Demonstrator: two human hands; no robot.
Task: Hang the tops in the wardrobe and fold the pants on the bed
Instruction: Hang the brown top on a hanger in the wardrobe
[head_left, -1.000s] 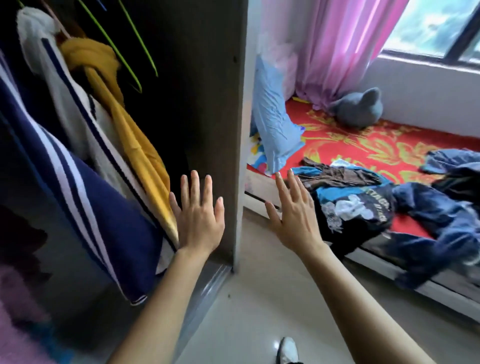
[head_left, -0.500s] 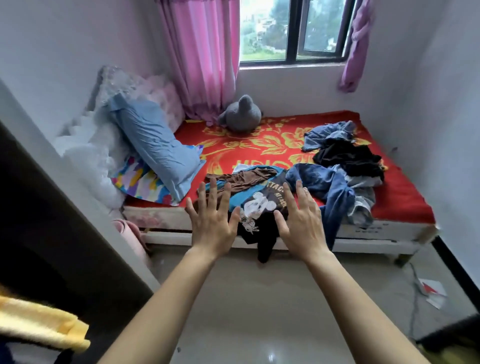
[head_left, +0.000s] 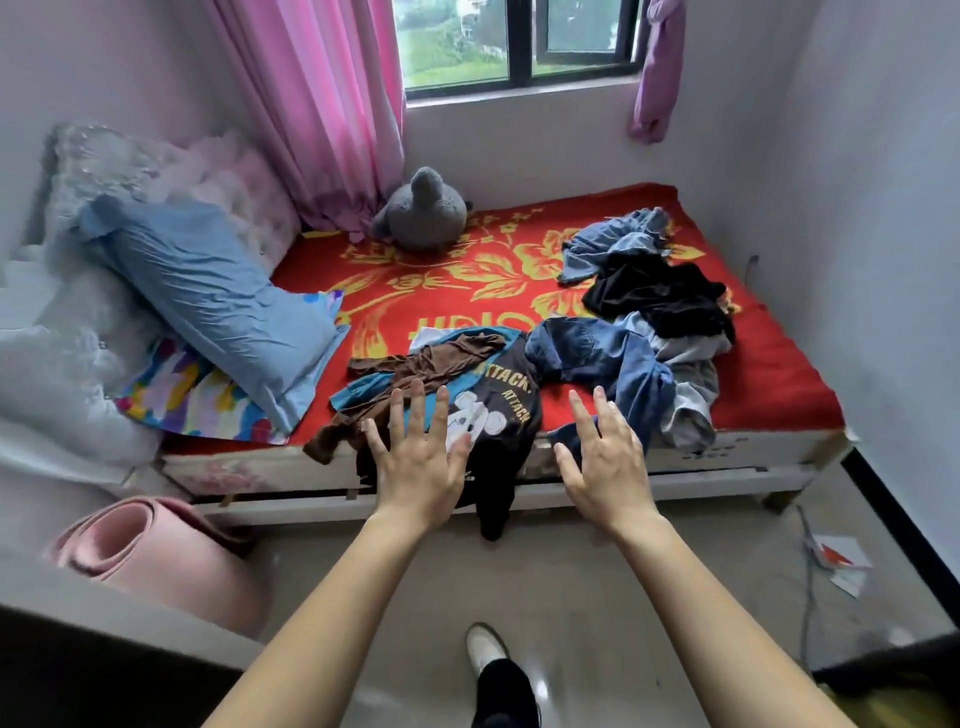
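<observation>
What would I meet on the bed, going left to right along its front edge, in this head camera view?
Blue pillow → brown top → black printed top → blue jeans → grey garment.

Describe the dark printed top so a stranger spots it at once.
Find the red, gold-flowered bed. A dark top hangs over its near edge, beyond the left hand. Unlike the brown garment and blue jeans beside it, it bears yellow ATTACK lettering and a white cartoon print.
</observation>
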